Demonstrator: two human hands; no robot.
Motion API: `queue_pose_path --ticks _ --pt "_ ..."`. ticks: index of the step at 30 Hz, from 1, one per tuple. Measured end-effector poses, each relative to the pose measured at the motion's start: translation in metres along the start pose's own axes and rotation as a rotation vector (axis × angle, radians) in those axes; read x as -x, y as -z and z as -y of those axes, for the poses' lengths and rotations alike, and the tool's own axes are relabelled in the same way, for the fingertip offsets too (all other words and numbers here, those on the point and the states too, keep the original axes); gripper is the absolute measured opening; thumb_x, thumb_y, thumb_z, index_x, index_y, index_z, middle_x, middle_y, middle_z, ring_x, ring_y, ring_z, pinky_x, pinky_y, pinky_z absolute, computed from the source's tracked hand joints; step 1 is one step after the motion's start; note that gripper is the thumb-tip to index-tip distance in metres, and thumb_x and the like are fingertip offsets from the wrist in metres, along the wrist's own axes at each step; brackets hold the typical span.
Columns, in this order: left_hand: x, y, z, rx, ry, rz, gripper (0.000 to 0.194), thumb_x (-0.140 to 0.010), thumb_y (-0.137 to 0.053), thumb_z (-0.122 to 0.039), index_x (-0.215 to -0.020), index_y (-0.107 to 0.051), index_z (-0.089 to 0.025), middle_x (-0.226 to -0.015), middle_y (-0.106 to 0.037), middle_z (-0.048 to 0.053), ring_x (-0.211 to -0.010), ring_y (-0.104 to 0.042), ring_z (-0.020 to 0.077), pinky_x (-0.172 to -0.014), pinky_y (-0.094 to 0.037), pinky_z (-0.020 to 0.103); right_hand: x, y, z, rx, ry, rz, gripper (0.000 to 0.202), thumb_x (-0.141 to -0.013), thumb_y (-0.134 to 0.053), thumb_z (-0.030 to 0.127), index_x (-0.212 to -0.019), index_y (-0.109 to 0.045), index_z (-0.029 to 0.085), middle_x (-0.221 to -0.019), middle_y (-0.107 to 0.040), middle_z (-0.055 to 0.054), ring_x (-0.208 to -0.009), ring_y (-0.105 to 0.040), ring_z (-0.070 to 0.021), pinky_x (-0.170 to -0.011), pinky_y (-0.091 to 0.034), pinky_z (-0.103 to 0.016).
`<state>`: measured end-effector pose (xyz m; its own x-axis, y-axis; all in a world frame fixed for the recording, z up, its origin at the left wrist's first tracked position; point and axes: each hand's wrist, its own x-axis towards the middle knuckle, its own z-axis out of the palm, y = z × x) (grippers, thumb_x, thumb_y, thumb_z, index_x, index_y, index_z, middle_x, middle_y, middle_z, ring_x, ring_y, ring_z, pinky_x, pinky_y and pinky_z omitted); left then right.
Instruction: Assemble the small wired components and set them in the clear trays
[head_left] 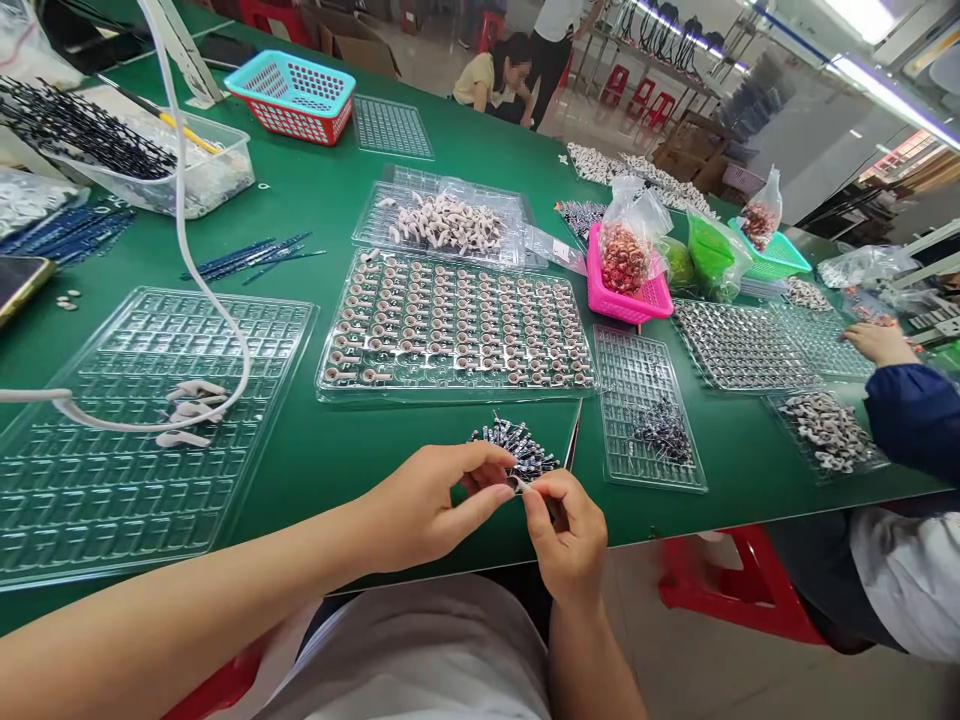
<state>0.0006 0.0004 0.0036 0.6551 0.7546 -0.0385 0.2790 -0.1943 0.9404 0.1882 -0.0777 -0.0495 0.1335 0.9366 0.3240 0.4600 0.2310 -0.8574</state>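
Observation:
My left hand (457, 500) and my right hand (566, 525) meet at the table's front edge. Fingertips of both pinch a small white earbud shell (519, 484), mostly hidden by the fingers. Just beyond them lies a pile of small dark-blue and silver strip parts (521, 445). Metal tweezers (574, 435) rest beside my right hand. Behind the pile, a clear plastic tray (450, 392) carries rows of white earbud shells with round brownish centres. More loose white shells (450, 222) are heaped on stacked trays farther back.
A white cable (180, 190) loops over a clear tray (90, 500) at left. A pink basket (637, 303) and a tray of dark small parts (652, 440) lie to the right. A co-worker's hand (879, 343) is at far right. A blue basket (292, 85) stands behind.

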Motion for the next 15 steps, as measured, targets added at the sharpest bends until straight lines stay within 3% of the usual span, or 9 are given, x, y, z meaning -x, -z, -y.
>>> queue_pose_path --ticks 8,12,15 --pt "-0.004 -0.002 0.002 0.417 0.276 0.191 0.030 -0.088 -0.063 -0.040 -0.101 -0.070 -0.014 -0.085 -0.073 0.006 -0.078 -0.068 0.0186 -0.072 -0.055 0.028 0.000 -0.002 0.003 -0.025 0.099 0.038 0.009 -0.090 -0.060 0.014 -0.086 -0.059 0.022 -0.076 -0.058 0.003 -0.068 -0.054 -0.0106 -0.063 -0.042 -0.023" --pt "-0.007 -0.002 0.004 0.546 0.338 0.166 0.027 -0.082 -0.070 -0.038 -0.094 -0.069 -0.013 -0.078 -0.071 0.003 -0.071 -0.066 0.0162 -0.071 -0.055 0.028 -0.003 0.006 0.007 0.049 0.146 0.064 0.006 -0.091 -0.061 0.017 -0.094 -0.062 0.022 -0.082 -0.064 0.002 -0.072 -0.058 -0.0115 -0.066 -0.045 -0.024" --pt "-0.010 -0.002 0.005 0.610 0.364 0.114 0.026 -0.079 -0.073 -0.035 -0.091 -0.067 -0.014 -0.079 -0.072 0.003 -0.070 -0.065 0.0150 -0.071 -0.055 0.028 -0.012 0.022 0.003 0.236 0.063 -0.035 0.007 -0.094 -0.059 0.023 -0.099 -0.064 0.021 -0.087 -0.066 -0.001 -0.074 -0.060 -0.0126 -0.068 -0.047 -0.025"
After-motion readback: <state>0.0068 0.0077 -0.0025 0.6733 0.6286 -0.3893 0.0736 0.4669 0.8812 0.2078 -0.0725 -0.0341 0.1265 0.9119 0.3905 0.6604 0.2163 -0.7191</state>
